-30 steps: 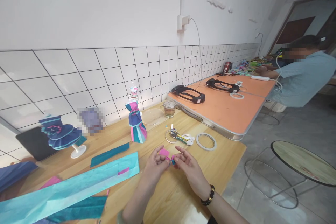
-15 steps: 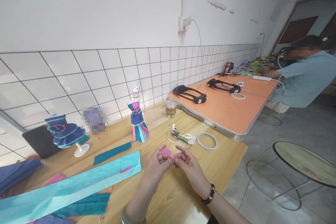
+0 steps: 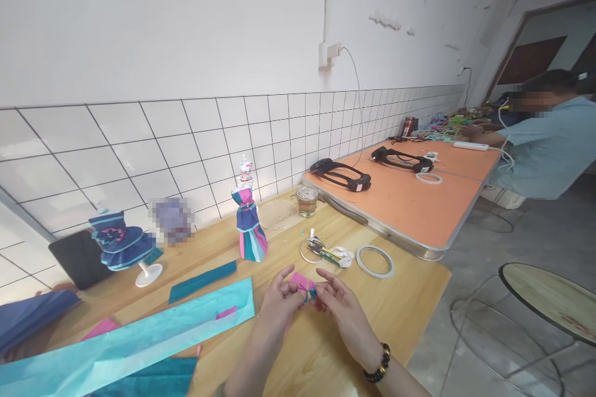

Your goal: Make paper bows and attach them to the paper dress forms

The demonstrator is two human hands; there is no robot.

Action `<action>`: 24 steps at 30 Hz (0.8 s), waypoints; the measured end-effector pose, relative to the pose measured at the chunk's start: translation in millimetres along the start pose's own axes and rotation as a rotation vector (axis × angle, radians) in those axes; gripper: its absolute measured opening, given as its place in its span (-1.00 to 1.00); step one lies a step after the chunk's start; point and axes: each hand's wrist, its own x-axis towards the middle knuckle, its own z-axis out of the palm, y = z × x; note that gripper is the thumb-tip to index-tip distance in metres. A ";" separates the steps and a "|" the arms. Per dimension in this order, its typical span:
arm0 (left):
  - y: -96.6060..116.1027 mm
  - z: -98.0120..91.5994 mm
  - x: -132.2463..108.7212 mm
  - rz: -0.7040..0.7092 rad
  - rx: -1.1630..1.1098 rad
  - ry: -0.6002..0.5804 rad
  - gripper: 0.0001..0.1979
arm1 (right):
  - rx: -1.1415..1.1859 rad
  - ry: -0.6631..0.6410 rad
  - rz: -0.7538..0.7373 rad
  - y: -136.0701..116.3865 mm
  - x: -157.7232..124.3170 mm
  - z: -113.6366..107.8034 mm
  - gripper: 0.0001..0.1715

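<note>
Wooden table (image 3: 398, 307): spans lower left to lower centre. Right edge slants down toward the right forearm; wood shows between right hand (image 3: 347, 310) and that edge, so some sideways room.
Orange table (image 3: 419, 205): right of centre, metal-trimmed edge running along the wooden table's far right side.
Stool (image 3: 554, 304): lower right, past the wooden table's edge, floor (image 3: 435, 353) between.
Cyan paper (image 3: 139, 338): long strip, lower left; right end stops just beside left hand (image 3: 277, 305). Tight that side.
Dressed figure (image 3: 249, 229): upright near centre, beyond the strip, apart from both hands.
Left hand: lower centre, thumb and fingers pinching left side of small piece (image 3: 311, 293).
Right hand: same pinch from right side, index raised.
Tape ring (image 3: 360, 260): flat, beyond right hand, near the orange table's edge.
Pink paper (image 3: 300, 280): just behind small piece; can't tell if joined.
Small piece: pink and blue, lower centre, between both sets of fingertips.
</note>
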 end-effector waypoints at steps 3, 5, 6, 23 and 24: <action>4.6 1.1 -2.2 0.000 -0.019 0.014 -0.24 | -0.018 -0.019 0.000 -1.6 0.5 6.2 -0.43; 6.6 1.9 -3.5 0.008 -0.009 0.014 -0.26 | -0.027 -0.020 -0.006 -3.3 1.3 11.1 -0.41; 7.1 2.1 -3.8 0.017 -0.001 0.012 -0.27 | -0.028 -0.017 -0.009 -3.9 1.9 13.1 -0.40; 13.9 0.3 -7.9 0.061 0.047 -0.042 -0.29 | -0.074 -0.010 -0.056 -7.4 3.7 18.3 -0.42; 14.7 0.2 -8.1 0.053 0.033 -0.046 -0.29 | -0.070 -0.022 -0.065 -6.5 3.9 17.7 -0.42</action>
